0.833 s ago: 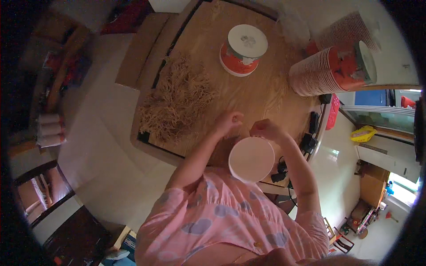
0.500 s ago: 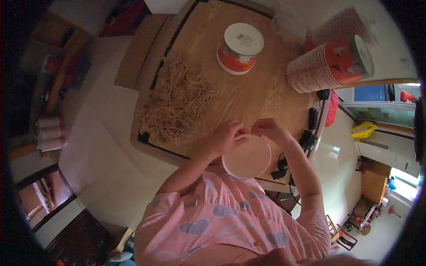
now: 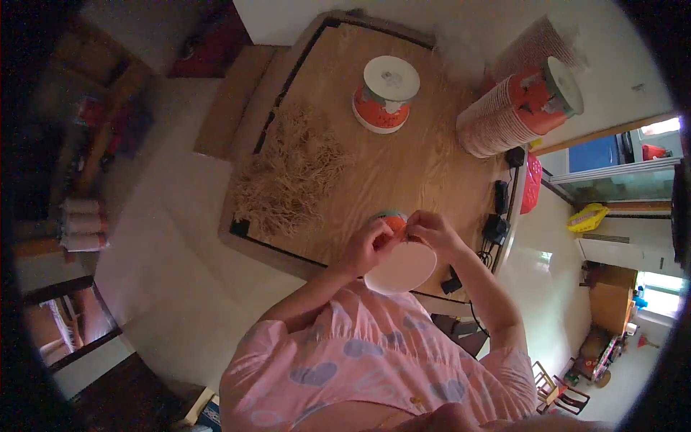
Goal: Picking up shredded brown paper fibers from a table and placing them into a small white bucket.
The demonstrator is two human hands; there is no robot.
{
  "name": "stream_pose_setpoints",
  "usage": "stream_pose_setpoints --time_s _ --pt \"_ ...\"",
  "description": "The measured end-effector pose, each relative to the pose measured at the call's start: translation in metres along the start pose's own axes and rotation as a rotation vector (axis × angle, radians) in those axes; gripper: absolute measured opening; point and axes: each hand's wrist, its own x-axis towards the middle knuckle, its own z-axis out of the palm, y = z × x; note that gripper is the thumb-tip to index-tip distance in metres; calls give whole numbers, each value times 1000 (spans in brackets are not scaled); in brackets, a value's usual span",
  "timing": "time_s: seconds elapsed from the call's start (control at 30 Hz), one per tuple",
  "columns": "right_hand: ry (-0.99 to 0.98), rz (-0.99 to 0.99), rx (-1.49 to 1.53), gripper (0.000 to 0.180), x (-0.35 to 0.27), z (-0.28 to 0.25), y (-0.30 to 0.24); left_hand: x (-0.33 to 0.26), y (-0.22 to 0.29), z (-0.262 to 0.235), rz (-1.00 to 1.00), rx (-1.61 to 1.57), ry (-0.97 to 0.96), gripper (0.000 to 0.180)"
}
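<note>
My left hand (image 3: 363, 247) and my right hand (image 3: 430, 232) both grip a paper cup (image 3: 399, 255) with an orange printed side, tipped so its white base faces me. The fingertips of both hands meet at the cup's far edge, above the near edge of the wooden table (image 3: 425, 165). A heap of pale straw-like shreds (image 3: 288, 173) lies on the table to the left of my hands.
A lidded orange and white tub (image 3: 386, 93) stands at the table's far middle. A long stack of matching cups (image 3: 518, 108) lies on its side at the far right. Black plugs and cables (image 3: 497, 223) sit by the right edge. Rolls (image 3: 83, 223) lie at the far left.
The cup and both hands have come closer together; my left hand now closes on the cup's far edge beside the right, and the cup's orange side shows.
</note>
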Motion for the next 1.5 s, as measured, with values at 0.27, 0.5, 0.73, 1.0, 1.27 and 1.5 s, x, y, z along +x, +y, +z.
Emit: stream_pose_setpoints --time_s 0.27,0.5,0.73,1.0,1.27,1.5 --pt "-66 79 -51 9 -3 -4 16 14 -12 1 -191 -560 -6 11" --pt "-49 142 -264 13 -8 1 4 17 -14 -5 -126 -190 -166 12" --pt "-107 134 -257 18 -7 -6 6 11 -14 6 -109 -145 3 9" --pt "-130 164 -199 16 -6 -12 12 14 -13 11 -58 -194 12 7" --pt "-104 145 -217 10 -8 -9 10 15 -5 11 -74 -148 9 5" --pt "-53 228 -433 13 -13 -7 1 12 -4 9 55 26 63 5"
